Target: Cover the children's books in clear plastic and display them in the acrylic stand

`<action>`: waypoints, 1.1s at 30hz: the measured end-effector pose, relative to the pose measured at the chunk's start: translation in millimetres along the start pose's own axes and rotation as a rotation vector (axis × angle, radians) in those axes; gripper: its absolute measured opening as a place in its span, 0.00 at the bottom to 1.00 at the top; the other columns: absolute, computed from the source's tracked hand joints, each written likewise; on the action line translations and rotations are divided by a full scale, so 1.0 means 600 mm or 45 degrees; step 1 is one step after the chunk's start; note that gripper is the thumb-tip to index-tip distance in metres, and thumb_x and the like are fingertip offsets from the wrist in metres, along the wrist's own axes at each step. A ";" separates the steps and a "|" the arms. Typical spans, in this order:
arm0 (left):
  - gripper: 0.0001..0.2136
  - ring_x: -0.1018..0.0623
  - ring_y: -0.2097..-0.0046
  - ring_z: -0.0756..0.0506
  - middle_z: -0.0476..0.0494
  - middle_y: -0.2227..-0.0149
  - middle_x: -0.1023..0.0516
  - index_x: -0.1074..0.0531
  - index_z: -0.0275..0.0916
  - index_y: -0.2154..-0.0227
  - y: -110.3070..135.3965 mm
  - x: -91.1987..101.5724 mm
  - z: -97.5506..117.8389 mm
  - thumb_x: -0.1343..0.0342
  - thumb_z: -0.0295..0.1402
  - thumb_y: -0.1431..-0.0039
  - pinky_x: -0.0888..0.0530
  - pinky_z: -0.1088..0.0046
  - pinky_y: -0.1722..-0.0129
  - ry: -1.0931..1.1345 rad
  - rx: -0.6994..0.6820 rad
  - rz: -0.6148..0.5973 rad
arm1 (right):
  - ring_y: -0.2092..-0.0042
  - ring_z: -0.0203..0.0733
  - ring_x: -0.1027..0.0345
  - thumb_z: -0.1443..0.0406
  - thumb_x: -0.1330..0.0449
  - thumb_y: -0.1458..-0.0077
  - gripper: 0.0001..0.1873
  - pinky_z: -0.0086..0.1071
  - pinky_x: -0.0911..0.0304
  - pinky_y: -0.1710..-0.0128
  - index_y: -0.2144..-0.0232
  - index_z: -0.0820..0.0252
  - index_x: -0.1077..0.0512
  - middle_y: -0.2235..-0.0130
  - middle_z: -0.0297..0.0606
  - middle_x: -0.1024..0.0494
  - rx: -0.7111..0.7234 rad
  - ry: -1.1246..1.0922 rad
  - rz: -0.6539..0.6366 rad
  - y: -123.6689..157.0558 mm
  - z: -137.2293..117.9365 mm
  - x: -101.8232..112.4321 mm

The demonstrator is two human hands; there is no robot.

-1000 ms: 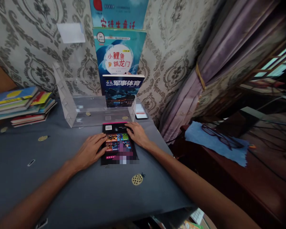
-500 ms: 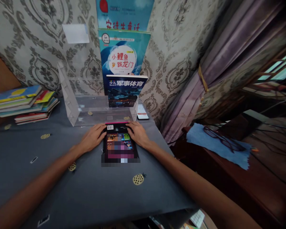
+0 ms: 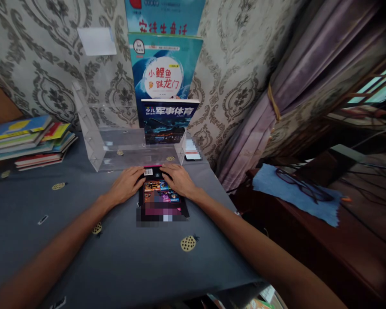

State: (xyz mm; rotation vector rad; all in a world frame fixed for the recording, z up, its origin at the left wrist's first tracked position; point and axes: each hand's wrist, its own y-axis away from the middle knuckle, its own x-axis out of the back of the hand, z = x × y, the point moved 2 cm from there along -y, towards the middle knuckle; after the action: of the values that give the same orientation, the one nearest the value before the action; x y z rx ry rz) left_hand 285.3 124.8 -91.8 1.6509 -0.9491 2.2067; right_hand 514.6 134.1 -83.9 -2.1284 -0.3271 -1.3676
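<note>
A dark book [image 3: 151, 185] with a barcode, small colourful pictures and a pink top edge lies flat on the grey tablecloth, its lower part blurred out. My left hand [image 3: 126, 183] rests at its left edge, fingers stretched out and touching the top corner. From the right, my right hand [image 3: 181, 182] lies over the book's upper right part, its fingers extended across the cover. Just beyond stands a clear acrylic stepped rack [image 3: 91, 143]. On its right side, a navy book [image 3: 167, 122] and two teal books, the nearer one [image 3: 165, 68] in front, stand upright in tiers.
Stacked books [image 3: 28, 139] lie at the left back. A phone [image 3: 193, 149] sits right of the rack. To the right, eyeglasses [image 3: 304, 184] rest on a blue cloth [image 3: 266, 182] over a dark red surface. A purple curtain [image 3: 257, 128] hangs by the patterned wall.
My right hand has slid left, further over the book's cover. The left hand stays at the left edge. The view has shifted slightly.
</note>
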 end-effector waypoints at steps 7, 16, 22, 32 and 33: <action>0.19 0.27 0.41 0.40 0.37 0.42 0.26 0.30 0.38 0.44 0.003 0.000 0.002 0.57 0.39 0.29 0.31 0.56 0.40 -0.001 0.015 0.008 | 0.42 0.50 0.29 0.70 0.45 0.37 0.16 0.44 0.35 0.40 0.50 0.60 0.23 0.45 0.45 0.21 -0.200 0.004 0.056 0.011 0.016 0.014; 0.17 0.26 0.43 0.39 0.38 0.43 0.25 0.27 0.39 0.46 -0.015 0.008 0.015 0.55 0.35 0.32 0.32 0.53 0.42 -0.017 0.011 -0.032 | 0.46 0.49 0.25 0.70 0.44 0.38 0.16 0.41 0.32 0.43 0.52 0.61 0.21 0.48 0.43 0.19 -0.373 -0.260 0.108 0.014 0.041 0.016; 0.20 0.28 0.39 0.39 0.35 0.40 0.27 0.29 0.34 0.43 -0.061 -0.010 0.059 0.56 0.37 0.30 0.35 0.56 0.39 -0.007 -0.118 -0.175 | 0.49 0.46 0.23 0.69 0.46 0.37 0.16 0.39 0.31 0.46 0.53 0.59 0.20 0.51 0.40 0.17 -0.367 -0.548 0.252 0.009 0.076 0.005; 0.20 0.33 0.35 0.40 0.37 0.37 0.30 0.31 0.39 0.40 -0.091 -0.032 0.098 0.58 0.38 0.28 0.37 0.55 0.39 0.034 -0.243 -0.216 | 0.49 0.43 0.24 0.68 0.47 0.36 0.17 0.38 0.32 0.45 0.53 0.57 0.21 0.53 0.38 0.17 -0.318 -0.653 0.277 0.007 0.089 -0.004; 0.20 0.33 0.35 0.40 0.37 0.37 0.30 0.32 0.38 0.40 -0.090 -0.031 0.098 0.58 0.38 0.28 0.37 0.55 0.38 0.039 -0.235 -0.225 | 0.49 0.43 0.24 0.68 0.47 0.36 0.17 0.38 0.32 0.45 0.53 0.57 0.21 0.52 0.38 0.17 -0.317 -0.640 0.272 0.007 0.087 -0.003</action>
State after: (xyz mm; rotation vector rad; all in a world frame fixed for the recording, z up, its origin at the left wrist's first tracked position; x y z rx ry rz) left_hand 366.0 133.5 -80.2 1.5493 -0.9294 1.9616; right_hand 555.1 161.6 -102.7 -2.6171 -0.1177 -0.7722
